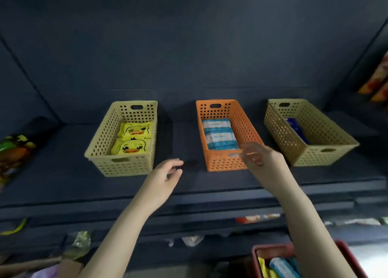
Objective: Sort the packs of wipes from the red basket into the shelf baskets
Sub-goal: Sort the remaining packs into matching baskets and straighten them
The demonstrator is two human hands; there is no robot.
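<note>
While both hands were empty and loosely open, the left hand [168,171] hovered over the shelf [63,172] between the left basket [123,166] and the orange basket [224,164]. The right hand [259,155] was at the orange basket's front rim. Wipes [282,267] lay in the red basket [255,256] below.

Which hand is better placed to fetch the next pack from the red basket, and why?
Probably the right hand: its arm passes directly over the red basket at lower right, while the left hand hovers further left. Both look empty.
</note>
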